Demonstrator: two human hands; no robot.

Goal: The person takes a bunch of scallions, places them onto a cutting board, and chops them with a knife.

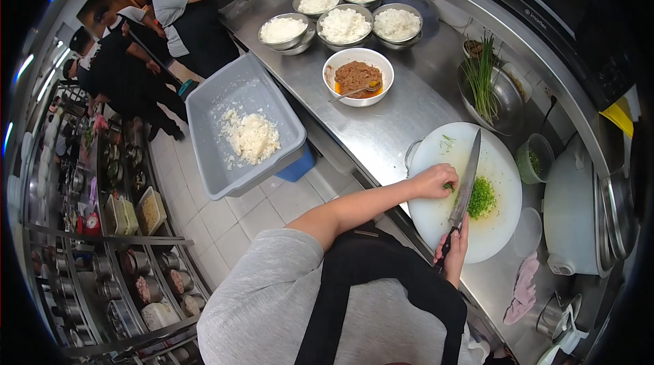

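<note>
My right hand (456, 248) is wrapped round the black handle of a large kitchen knife (467, 182), whose blade points away from me across a round white cutting board (429, 225). My left hand (434, 181) is closed at the board's left side, left of the blade, with a bit of green chives (447, 187) showing at its fingertips. Right of the blade lies a heap of finely chopped chives (483, 197). A few loose green pieces (447, 141) sit near the board's far edge.
Long chives (484, 82) rest in a metal bowl (504, 109). A white bowl (329, 65) of brown minced food with a spoon (354, 92) stands beyond, near several bowls of rice (344, 26). A grey tub (204, 154) holds rice. Co-workers (187, 18) stand behind.
</note>
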